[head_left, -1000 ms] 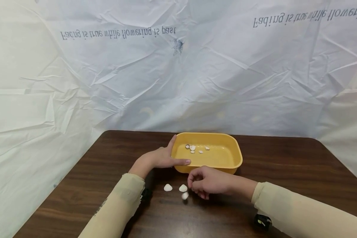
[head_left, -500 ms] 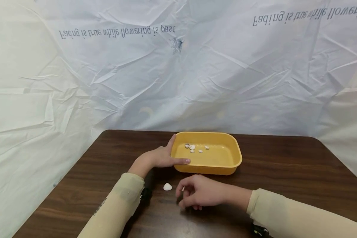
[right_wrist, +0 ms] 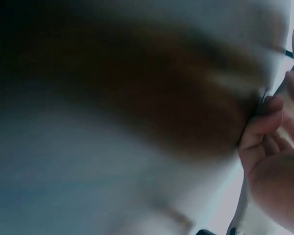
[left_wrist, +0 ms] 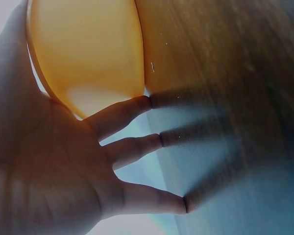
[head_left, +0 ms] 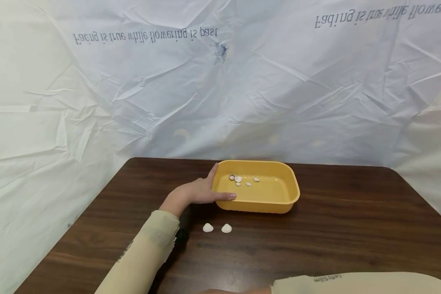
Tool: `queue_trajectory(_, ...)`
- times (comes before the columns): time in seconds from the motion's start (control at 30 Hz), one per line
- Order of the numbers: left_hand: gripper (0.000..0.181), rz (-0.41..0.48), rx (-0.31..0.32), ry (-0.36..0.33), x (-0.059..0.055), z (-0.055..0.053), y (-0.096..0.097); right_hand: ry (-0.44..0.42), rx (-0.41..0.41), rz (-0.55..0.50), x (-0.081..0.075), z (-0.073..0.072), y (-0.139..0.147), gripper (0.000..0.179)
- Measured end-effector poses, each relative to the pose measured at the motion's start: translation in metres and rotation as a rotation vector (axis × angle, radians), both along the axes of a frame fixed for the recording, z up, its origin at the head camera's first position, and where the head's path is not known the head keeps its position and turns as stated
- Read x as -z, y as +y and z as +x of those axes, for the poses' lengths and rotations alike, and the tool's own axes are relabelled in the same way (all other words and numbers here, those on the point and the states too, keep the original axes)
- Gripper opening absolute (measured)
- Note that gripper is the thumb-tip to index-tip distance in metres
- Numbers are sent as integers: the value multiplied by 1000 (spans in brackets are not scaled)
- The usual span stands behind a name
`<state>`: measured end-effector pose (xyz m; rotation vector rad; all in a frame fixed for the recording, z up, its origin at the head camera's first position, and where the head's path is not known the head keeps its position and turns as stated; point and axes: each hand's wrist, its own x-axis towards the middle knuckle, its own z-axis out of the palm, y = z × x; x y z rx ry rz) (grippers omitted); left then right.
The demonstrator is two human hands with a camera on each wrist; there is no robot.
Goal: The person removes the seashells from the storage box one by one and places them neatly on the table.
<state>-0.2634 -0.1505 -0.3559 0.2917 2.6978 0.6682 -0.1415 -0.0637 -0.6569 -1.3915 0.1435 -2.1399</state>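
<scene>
A yellow plastic tub (head_left: 259, 208) stands on the table, with several small shells (head_left: 238, 179) in its left half. My left hand (head_left: 198, 191) spans the tub's left end, thumb along the near rim. In the left wrist view its other visible fingers (left_wrist: 132, 149) are straight and spread, tips down at the tabletop. Two white seashells (head_left: 208, 228) lie side by side in front of the tub. Only a blurred strip of my right hand (head_left: 239, 291) shows at the bottom of the head view. In the right wrist view its fingers (right_wrist: 264, 129) look bent; what they hold is hidden.
The dark wood-grain table (head_left: 334, 228) ends at a white wrinkled sheet (head_left: 297, 102) with printed lettering, hanging behind it. My right sleeve (head_left: 360, 283) crosses the near right side of the head view.
My right hand has moved from beside the shells back toward me, nearly out of the head view. A third shell near the front pair is gone from there. The left hand and tub stay put.
</scene>
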Motion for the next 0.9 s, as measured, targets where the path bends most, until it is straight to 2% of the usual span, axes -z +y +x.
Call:
queue_trajectory(0.03,136,1,-1,-1,0,0,0,-69,-45,-139,39,-7,-6,58)
queue_trajectory(0.07,136,1,-3,-2,0,0,0,-32,62,-143,65,-12,-8,61)
queue_trajectory(0.1,136,1,-3,-2,0,0,-1,111,152,15,24,-2,3,53)
queue_trajectory(0.13,136,1,-2,-2,0,0,-1,305,241,225,-19,7,16,47)
queue_trajectory(0.17,136,1,-2,-3,0,0,-1,562,350,394,-37,9,25,39)
queue_trajectory(0.2,136,2,-1,-4,0,1,-1,829,458,551,-81,17,36,32)
queue_trajectory(0.23,136,3,1,-5,0,1,-1,1119,546,660,-118,23,47,27)
queue_trajectory(0.27,136,3,2,-5,0,1,-2,1338,644,729,-151,30,51,19)
queue_trajectory(0.3,136,4,3,-5,-1,2,-2,1437,693,754,-173,32,48,19)
queue_trajectory(0.33,136,4,4,-3,-1,2,-3,1451,688,827,-188,34,49,16)
queue_trajectory(0.37,136,4,4,-3,-1,2,-2,1487,734,901,-200,36,53,12)
queue_trajectory(0.4,136,4,5,-1,-1,3,-1,1511,771,965,-207,35,56,8)
queue_trajectory(0.43,136,4,4,0,-1,3,-2,1515,799,1017,-207,33,58,6)
queue_trajectory(0.53,136,2,3,3,-1,4,-3,1379,805,1183,-208,25,67,3)
queue_trajectory(0.6,136,0,4,5,-1,4,-4,1328,824,1218,-207,19,76,6)
queue_trajectory(0.7,136,-2,5,8,-1,4,-4,1246,877,1301,-223,18,93,13)
queue_trajectory(0.83,136,-2,7,9,-1,4,-3,1074,989,1444,-258,19,116,20)
queue_trajectory(0.9,136,-2,10,7,-1,4,-2,993,1036,1485,-267,14,127,21)
